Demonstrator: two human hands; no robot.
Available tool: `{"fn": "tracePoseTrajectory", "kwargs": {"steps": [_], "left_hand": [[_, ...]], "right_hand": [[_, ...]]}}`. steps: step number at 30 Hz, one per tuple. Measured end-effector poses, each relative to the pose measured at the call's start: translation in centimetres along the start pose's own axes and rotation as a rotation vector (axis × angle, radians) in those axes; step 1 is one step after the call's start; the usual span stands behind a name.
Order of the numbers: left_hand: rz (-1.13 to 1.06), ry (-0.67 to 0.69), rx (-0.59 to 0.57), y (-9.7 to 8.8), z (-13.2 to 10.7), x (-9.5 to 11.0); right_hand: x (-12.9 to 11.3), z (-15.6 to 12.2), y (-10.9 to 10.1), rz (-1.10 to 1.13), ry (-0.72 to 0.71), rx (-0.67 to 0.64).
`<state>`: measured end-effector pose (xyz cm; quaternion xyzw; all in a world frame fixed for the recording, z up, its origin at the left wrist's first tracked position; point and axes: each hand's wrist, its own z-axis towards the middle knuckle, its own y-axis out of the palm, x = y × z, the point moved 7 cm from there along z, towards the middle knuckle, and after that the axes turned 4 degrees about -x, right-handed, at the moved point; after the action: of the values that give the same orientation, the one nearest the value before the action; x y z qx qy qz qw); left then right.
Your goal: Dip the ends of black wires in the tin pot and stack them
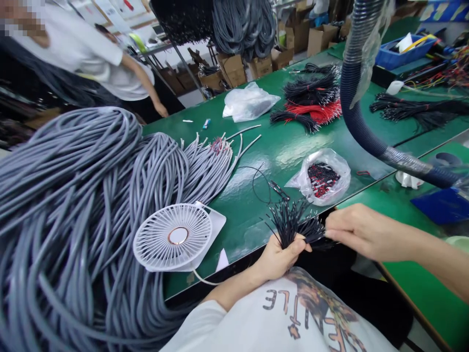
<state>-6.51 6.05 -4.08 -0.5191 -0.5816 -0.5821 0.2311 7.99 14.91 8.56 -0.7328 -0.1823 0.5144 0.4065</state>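
The left hand (280,256) has its fingers closed around 1 bundle of black wires (287,220), by the desk (242,215) edge. The right hand (361,230) has fingers pinched at some wire ends; its grip is unclear. Nearby, 1 clear bag (340,168) contains small red-and-black parts (322,180).

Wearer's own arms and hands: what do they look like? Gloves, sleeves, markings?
Both the left hand and right hand are bare: five-fingered, no gloves, no watch or bracelet visible. A short white sleeve shows on the left arm; on the right, no sleeve is in frame.
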Motion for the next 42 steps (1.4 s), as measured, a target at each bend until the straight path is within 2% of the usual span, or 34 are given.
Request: {"fn": "tracePoseTrajectory", "kwargs": {"steps": [1,4,5,8,10,12,14,17,21,24,27,30,33,34,35,37,38,40,42], "left_hand": [[-0.044,0.001,0.065,-0.9,-0.1,0.0],[-0.110,0.027,0.239,-3.3,-0.2,0.4],[-0.118,0.036,0.258,-3.6,-0.1,0.7],[-0.125,0.059,0.268,-3.6,0.4,1.2],[-0.110,0.071,0.275,-3.4,0.7,1.5],[-0.085,0.079,0.283,-3.2,0.9,1.6],[-0.061,0.085,0.287,-3.0,1.2,1.6],[-0.027,0.090,0.283,-2.6,1.7,1.7],[0.006,0.101,0.242,-1.4,2.2,1.9],[0.019,0.113,0.203,-0.3,2.4,1.9],[0.016,0.126,0.186,0.2,2.6,1.5],[-0.006,0.134,0.202,0.0,2.8,1.2],[-0.038,0.134,0.244,-0.5,2.8,1.1],[-0.041,0.129,0.249,-0.5,2.8,1.1],[-0.038,0.123,0.247,-0.6,2.8,1.2],[-0.026,0.114,0.233,-0.5,2.7,1.2],[-0.019,0.109,0.229,-0.5,2.7,1.3],[-0.001,0.100,0.225,-0.5,2.8,1.3],[0.023,0.086,0.208,-0.3,3.1,1.2]], "right_hand": [[1.3,0.0,-1.7,-0.032,0.034,0.095],[6.2,0.7,-6.5,-0.275,0.312,0.450],[7.5,1.7,-6.7,-0.371,0.370,0.449],[9.3,5.0,-5.8,-0.467,0.393,0.449],[8.8,5.9,-5.2,-0.507,0.388,0.497],[7.2,5.4,-4.7,-0.469,0.335,0.557],[5.1,4.1,-4.1,-0.248,0.228,0.569],[2.8,2.4,-2.0,0.151,0.134,0.472],[2.3,1.7,1.8,0.362,0.264,0.350],[2.3,1.7,3.4,0.494,0.299,0.394],[1.7,1.5,3.6,0.552,0.250,0.483],[2.5,1.0,2.2,0.514,0.251,0.617],[5.7,0.5,-1.1,0.333,0.348,0.812],[6.9,0.7,-2.2,0.218,0.390,0.832],[7.9,1.2,-3.1,0.075,0.425,0.797],[8.6,2.1,-4.5,-0.230,0.440,0.740],[8.0,2.3,-4.8,-0.346,0.390,0.737],[4.9,2.2,-4.5,-0.458,0.172,0.768],[0.7,1.8,-2.5,-0.439,-0.101,0.714]]}}
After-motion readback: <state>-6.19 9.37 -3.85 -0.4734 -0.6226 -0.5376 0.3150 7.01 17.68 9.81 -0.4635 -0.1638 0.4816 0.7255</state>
